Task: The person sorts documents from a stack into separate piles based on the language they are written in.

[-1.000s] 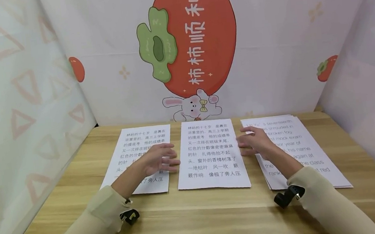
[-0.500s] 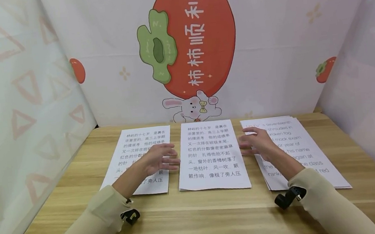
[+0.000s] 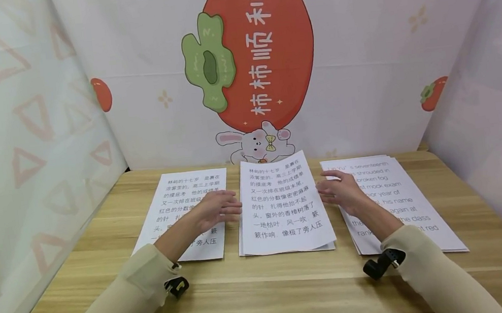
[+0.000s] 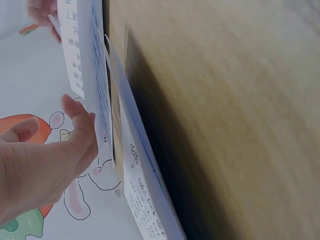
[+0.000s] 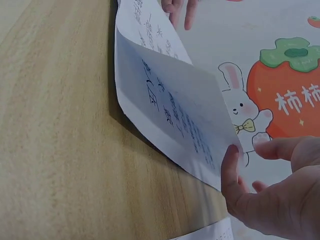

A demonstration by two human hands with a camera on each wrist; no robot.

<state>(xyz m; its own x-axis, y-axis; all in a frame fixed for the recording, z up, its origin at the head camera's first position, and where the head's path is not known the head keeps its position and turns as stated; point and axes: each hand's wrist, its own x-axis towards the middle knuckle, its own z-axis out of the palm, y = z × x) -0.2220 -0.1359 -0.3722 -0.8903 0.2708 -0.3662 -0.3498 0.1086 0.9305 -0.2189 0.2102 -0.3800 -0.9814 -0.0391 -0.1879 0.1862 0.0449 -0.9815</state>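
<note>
A printed sheet of paper (image 3: 279,204) with Chinese text tops the middle stack. Its right side is raised and curved above the sheets beneath, as the right wrist view shows. My right hand (image 3: 343,191) is at that raised right edge, holding it with the edge between thumb and fingers. On the other side my left hand (image 3: 214,211) has its fingers extended and relaxed, with fingertips right at the sheet's left edge. Under it lies the left stack of paper (image 3: 189,183), also in Chinese, partly hidden by the hand and forearm.
To the right, a slightly fanned stack of English pages (image 3: 402,196) lies partly under my right forearm. All the paper rests on a wooden table (image 3: 266,297). A white cloth (image 3: 137,122) printed with a large persimmon and a rabbit stands behind, with pale cloths at both sides.
The middle top sheet, flat a second ago, has risen along its right side, showing the sheets below. Both hands have shifted only slightly.
</note>
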